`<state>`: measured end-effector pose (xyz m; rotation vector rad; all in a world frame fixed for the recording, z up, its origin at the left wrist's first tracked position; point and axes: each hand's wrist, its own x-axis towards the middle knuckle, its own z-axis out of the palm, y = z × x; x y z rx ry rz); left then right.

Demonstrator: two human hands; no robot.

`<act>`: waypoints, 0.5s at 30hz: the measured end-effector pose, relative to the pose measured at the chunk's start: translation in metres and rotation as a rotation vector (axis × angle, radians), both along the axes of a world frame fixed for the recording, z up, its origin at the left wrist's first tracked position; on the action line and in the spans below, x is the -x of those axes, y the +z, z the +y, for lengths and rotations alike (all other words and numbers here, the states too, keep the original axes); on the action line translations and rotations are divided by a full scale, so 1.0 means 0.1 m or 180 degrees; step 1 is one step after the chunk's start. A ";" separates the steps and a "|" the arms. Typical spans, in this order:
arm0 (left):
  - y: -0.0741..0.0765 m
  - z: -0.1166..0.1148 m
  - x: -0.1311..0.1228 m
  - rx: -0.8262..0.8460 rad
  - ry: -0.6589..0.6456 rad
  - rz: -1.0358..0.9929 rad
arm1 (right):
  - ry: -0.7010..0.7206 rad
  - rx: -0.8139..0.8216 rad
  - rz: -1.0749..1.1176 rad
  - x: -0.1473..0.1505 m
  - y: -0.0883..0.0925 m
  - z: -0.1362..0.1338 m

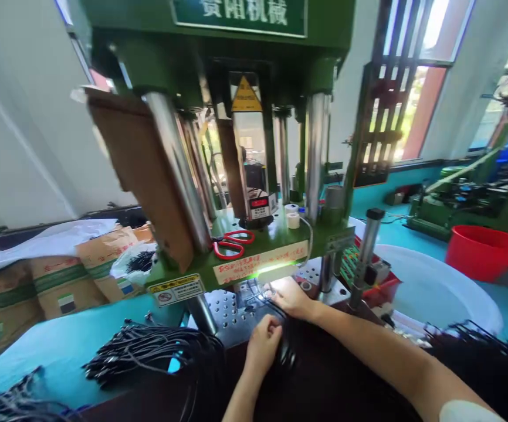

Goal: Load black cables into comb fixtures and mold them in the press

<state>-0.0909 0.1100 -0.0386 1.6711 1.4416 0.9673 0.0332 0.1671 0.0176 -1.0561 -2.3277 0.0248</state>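
Observation:
My right hand [293,298] reaches under the green press [219,258] with fingers pinched on a thin black cable [277,306] at the lit mold [249,293]. Glare blurs the cable's end there. My left hand [263,343] is closed in front of the steel press bed [227,313], fingers curled inward. Whatever lies inside those fingers is hidden. Right beside it hang several black cables with shiny ends [287,353], smeared by motion.
Red-handled scissors [232,243] and a white tape roll [293,220] lie on the press ledge. A large bundle of black cables [148,349] rests to the left, another pile [478,357] to the right. Thick steel columns [177,170] flank the opening. A red bucket [485,252] stands behind.

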 end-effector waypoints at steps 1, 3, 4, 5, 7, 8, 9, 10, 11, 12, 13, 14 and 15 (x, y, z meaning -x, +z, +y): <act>0.02 -0.02 0.02 -0.0041 -0.0037 -0.0075 | 0.0112 -0.0005 -0.0071 -0.09 0.00 -0.18; 0.03 -0.05 0.05 -0.0043 -0.0190 -0.0149 | 0.0241 0.0057 -0.0151 -0.35 0.06 -0.58; 0.02 -0.05 0.07 0.0012 -0.0286 -0.0165 | 0.0206 0.0093 -0.0140 -0.53 0.10 -0.79; 0.00 -0.04 0.09 0.0077 -0.0336 -0.0204 | 0.0061 0.0123 -0.0090 -0.73 0.15 -0.99; -0.07 0.01 0.13 0.0289 -0.0079 -0.0475 | -0.0625 0.0062 0.0084 -1.24 0.25 -1.36; -0.12 0.06 0.15 0.0453 0.0132 -0.0645 | -0.1161 -0.0059 0.0157 -1.54 0.27 -1.53; -0.16 0.11 0.16 0.0623 0.0379 -0.0805 | -0.1773 -0.0231 0.0174 -1.85 0.27 -1.68; -0.19 0.17 0.16 0.0774 0.0620 -0.0952 | -0.2444 -0.0445 0.0092 -2.18 0.25 -1.82; -0.20 0.23 0.14 0.0878 0.0843 -0.1088 | -0.3039 -0.0558 -0.0052 -2.49 0.20 -1.94; -0.21 0.28 0.12 0.0942 0.1031 -0.1217 | -0.3551 -0.0554 -0.0183 -2.78 0.12 -2.04; -0.20 0.33 0.09 0.0978 0.1162 -0.1330 | -0.3907 -0.0384 -0.0262 -3.03 0.02 -2.12; -0.19 0.37 0.05 0.1009 0.1237 -0.1427 | -0.4015 -0.0037 -0.0300 -3.25 -0.09 -2.18; -0.17 0.40 0.01 0.1043 0.1255 -0.1498 | -0.3960 0.0401 -0.0345 -3.42 -0.20 -2.22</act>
